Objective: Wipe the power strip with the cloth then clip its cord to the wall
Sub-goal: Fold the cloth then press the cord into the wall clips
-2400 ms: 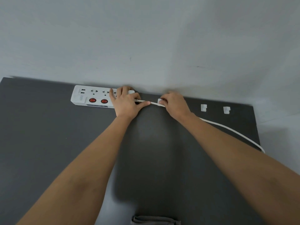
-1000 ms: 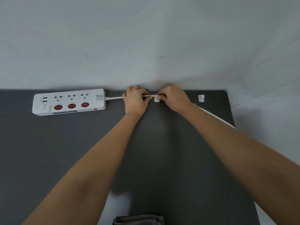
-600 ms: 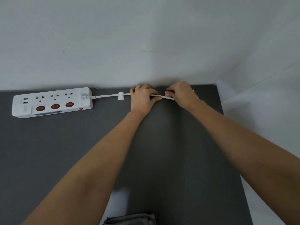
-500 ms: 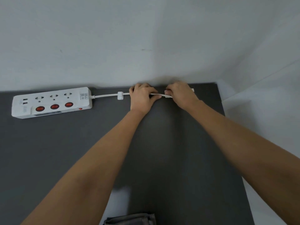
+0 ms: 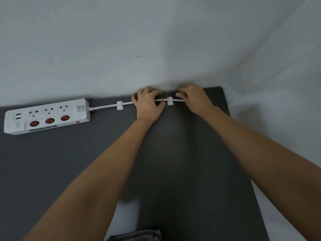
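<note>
A: Item, power strip [image 5: 46, 116]?
B: Flat on the dark surface [image 5: 52, 171], far left; cord [image 5: 104, 106] through two clips.
A: Hands?
B: Left hand [image 5: 148, 106] and right hand [image 5: 194, 100], both pinching cord beside the second clip [image 5: 169, 100].

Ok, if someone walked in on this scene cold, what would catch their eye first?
Probably the two bare forearms reaching up the frame, with the left hand and right hand pinching a thin white cord at the far edge of the dark grey surface by the wall. Next, the white power strip at far left, with three red switches. Two small white cable clips already hold the cord.
</note>
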A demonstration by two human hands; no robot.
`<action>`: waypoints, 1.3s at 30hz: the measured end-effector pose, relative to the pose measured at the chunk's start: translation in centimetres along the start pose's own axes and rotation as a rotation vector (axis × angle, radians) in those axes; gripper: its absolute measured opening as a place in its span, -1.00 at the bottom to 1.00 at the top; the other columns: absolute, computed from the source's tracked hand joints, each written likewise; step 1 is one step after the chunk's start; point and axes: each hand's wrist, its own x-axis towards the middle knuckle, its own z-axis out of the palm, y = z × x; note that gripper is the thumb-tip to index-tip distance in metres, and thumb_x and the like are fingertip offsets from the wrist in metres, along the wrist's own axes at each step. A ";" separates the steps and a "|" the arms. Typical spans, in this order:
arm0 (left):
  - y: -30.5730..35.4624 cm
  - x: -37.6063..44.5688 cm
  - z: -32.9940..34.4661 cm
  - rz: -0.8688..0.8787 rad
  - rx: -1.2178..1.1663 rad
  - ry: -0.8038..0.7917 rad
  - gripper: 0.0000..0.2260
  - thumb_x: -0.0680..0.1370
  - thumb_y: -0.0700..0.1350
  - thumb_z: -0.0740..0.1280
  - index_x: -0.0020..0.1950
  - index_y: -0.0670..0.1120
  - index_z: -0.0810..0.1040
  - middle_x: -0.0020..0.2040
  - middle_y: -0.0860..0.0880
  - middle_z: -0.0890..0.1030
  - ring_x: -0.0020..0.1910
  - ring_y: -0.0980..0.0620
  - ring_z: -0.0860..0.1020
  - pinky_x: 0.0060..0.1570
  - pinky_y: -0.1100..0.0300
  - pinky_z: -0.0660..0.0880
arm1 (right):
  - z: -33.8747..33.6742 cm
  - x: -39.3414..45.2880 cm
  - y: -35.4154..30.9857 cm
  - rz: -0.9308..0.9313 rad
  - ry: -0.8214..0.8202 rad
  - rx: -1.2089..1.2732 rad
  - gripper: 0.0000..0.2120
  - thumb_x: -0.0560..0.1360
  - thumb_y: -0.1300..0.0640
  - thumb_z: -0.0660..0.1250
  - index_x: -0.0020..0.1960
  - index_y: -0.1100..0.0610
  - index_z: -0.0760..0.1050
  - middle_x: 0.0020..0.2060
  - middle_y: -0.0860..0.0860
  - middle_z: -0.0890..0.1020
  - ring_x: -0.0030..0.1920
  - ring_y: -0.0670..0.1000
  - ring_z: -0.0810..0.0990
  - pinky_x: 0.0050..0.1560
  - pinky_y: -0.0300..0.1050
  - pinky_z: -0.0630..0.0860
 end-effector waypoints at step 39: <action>-12.4 -6.9 -9.0 -0.657 0.142 0.239 -0.47 0.58 0.20 0.14 0.53 0.22 0.08 0.58 -0.20 -0.22 0.51 -0.37 -0.28 0.43 -0.34 -0.19 | -0.4 -4.6 6.5 0.345 0.161 -0.175 -0.79 0.40 0.40 0.26 0.00 0.29 0.57 -0.13 0.37 0.53 -0.12 0.38 0.52 -0.07 0.16 0.51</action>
